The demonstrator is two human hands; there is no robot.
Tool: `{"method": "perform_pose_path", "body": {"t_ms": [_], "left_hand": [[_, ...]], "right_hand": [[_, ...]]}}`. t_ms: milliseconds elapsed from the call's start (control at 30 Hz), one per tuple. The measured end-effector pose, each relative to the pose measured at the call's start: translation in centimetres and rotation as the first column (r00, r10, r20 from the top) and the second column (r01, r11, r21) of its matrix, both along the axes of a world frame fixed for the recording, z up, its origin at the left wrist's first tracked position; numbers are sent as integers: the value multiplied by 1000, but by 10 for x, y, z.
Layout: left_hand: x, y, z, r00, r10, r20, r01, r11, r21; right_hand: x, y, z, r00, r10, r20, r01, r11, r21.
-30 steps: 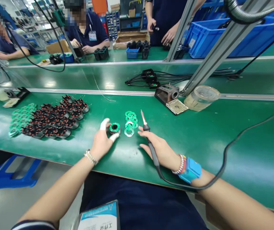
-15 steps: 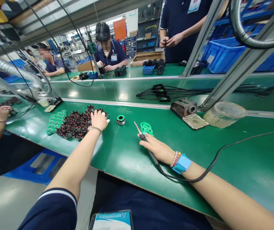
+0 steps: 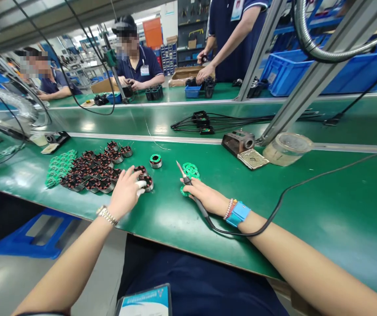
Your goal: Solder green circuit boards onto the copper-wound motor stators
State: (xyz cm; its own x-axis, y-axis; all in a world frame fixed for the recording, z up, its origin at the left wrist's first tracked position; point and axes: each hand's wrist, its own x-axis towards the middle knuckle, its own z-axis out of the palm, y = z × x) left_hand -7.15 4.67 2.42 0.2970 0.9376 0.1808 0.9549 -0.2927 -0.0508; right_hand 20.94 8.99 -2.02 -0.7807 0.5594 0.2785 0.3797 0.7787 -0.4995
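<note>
Just beside a metal soldering-iron stand (image 3: pixel 237 142), a brass-flecked sponge tray (image 3: pixel 253 159) and a clear round jar (image 3: pixel 287 149); behind the stand, black wire harnesses (image 3: pixel 204 123); farther behind it, blue plastic crates (image 3: pixel 290 72) and 1 standing co-worker (image 3: pixel 237 39).

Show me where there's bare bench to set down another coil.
Bare green mat spreads right of the green rings, in front of the sponge tray and on both sides of the iron's cord. A narrow gap lies between the left hand and right hand. It is crowded at left, where coils are packed beside green boards.
</note>
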Motion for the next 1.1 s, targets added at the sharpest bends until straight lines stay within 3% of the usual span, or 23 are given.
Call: {"method": "perform_pose_path", "body": {"t_ms": [100,267,400,600,700,800,967,1100], "left_hand": [[1,-19,-7,988,-134,76,138,989,-57],[7,-15,-6,971,-233,58,238,964,-121],[3,-9,-4,982,-190,20,191,975,-117],[-9,-16,-1,998,64,-6,-64,997,-39],[-6,-20,-1,1000,24,0,-24,999,-33],[1,-18,-4,992,-99,81,107,989,-99],[26,-18,-12,966,-88,245,122,984,-130],[62,-39,-21,898,-119,425,216,958,-188]], "right_hand": [[-1,3,2,1000,12,-14,-12,1000,-16],[-4,2,12,999,17,-36,-17,1000,1],[5,-13,16,998,-12,-60,15,999,35],[43,-55,8,990,-98,-100,109,988,110],[55,-76,4,970,-197,-140,207,976,63],[57,-90,3,964,-220,-152,223,975,2],[44,-99,3,960,-212,-183,213,977,-14],[30,-101,5,927,-284,-243,282,958,-45]]}}
